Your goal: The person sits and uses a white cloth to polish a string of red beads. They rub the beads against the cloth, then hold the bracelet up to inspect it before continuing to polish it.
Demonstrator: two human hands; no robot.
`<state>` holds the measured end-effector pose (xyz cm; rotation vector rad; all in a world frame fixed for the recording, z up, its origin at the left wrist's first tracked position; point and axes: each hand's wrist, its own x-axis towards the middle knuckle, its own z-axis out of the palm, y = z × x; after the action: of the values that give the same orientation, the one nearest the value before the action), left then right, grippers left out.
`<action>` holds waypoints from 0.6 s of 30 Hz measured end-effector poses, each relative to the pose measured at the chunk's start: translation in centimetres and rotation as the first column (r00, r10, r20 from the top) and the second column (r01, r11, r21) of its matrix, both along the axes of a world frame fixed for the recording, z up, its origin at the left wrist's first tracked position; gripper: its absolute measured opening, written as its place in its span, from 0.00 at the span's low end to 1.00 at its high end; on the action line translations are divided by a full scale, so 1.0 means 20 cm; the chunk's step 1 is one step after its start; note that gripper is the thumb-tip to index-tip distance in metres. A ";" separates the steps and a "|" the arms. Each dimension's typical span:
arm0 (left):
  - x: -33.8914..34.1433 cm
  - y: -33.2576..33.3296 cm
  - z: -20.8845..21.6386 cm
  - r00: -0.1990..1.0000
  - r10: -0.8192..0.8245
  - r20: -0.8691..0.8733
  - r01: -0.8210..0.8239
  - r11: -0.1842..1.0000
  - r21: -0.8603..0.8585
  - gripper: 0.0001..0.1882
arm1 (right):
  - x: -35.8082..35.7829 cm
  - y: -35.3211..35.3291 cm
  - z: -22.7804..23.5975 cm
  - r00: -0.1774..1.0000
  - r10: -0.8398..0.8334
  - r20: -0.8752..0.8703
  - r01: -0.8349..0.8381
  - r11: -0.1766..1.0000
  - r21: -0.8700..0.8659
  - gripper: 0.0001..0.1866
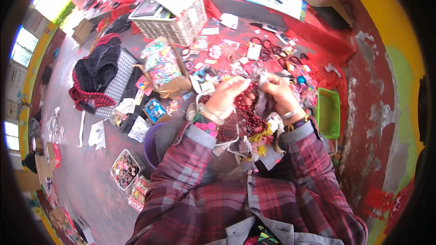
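Note:
Both hands are raised close together in front of me. My left hand (227, 97) is closed in a pinch, with a bit of pale material at the fingertips; I cannot make out what it is. My right hand (280, 93) has its fingers closed on a fuzzy grey cloth piece (263, 104) that hangs down between the hands. Beneath them lies dark red cloth with light dots (245, 120), partly inside a white-rimmed basket (227, 142). A small doll-like item with yellow strands (261, 139) lies just nearer to me.
Beaded bracelets (268, 50) and small trinkets spread over red cloth ahead. A cardboard box of colourful packets (175, 84) and a white crate (190, 22) stand left of them. A green basket (328, 113) is at right, a purple bucket (151, 147) and a basket of hair ties (126, 169) at left.

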<state>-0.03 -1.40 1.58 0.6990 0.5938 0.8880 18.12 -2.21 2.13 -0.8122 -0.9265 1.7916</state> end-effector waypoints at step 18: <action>-0.11 -0.01 0.09 0.989 0.061 -0.138 -0.038 0.986 0.165 0.10 | 0.00 0.01 -0.02 1.000 -0.003 0.030 0.002 1.000 0.013 0.09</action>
<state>-2.26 -1.59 3.44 0.9033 0.6738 0.9449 18.04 -2.09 1.66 -0.8341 -0.9554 1.7736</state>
